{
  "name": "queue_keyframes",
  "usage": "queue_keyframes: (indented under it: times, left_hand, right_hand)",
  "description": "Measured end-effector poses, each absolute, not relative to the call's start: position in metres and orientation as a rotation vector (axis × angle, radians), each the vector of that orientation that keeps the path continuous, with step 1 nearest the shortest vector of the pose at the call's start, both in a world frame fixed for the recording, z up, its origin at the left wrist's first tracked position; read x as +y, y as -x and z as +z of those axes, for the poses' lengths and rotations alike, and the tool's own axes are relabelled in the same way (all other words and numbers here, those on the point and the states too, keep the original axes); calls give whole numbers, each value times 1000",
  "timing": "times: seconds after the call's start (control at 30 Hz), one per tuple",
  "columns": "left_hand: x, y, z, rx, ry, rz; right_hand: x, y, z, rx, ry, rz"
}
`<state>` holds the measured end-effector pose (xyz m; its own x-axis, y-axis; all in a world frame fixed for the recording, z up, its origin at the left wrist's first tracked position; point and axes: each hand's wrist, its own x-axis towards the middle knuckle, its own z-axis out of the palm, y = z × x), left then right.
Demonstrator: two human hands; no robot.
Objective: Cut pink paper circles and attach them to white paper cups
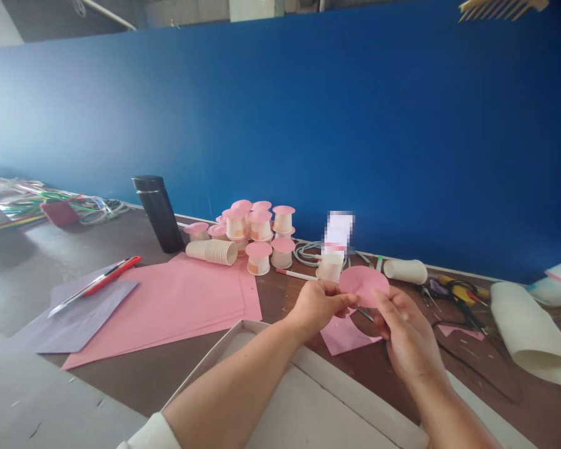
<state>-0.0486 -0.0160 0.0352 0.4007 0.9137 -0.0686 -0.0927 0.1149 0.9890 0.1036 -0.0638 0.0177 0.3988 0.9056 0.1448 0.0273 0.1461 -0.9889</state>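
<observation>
Between my two hands I hold up a round pink paper disc [362, 284]. My left hand [318, 305] pinches its lower left edge, and my right hand [404, 333] grips its lower right edge. Just below the disc lies a pink paper offcut [343, 337] with a curved cut edge. Behind the disc a white paper cup [330, 268] stands partly hidden. Left of my hands, several paper cups with pink discs on top [260, 224] are stacked in a cluster. A nested stack of paper cups [211, 252] lies on its side in front of them.
Pink sheets [177, 305] lie at left, with purple paper [81, 324] and a red utility knife [98, 280] on them. A black flask [158, 215] stands behind. An open cardboard box lid [308, 399] is under my forearms. Rolled paper [528, 330], tools and cables lie right; a blue partition [280, 125] stands behind.
</observation>
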Motion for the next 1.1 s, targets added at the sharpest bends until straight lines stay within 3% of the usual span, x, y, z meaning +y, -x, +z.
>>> queue_keyframes:
  times: [0.17,0.6,1.1]
  left_hand:
    - [-15,48,29,838,-1342,848]
    - [-15,44,25,815,-1236,809]
    - [-18,47,33,863,-1117,861]
  right_hand:
    - [-63,-105,14,-975,1300,837]
    - [-70,-101,29,-1010,1624,460]
    - [-71,-93,28,-1043,1463,764]
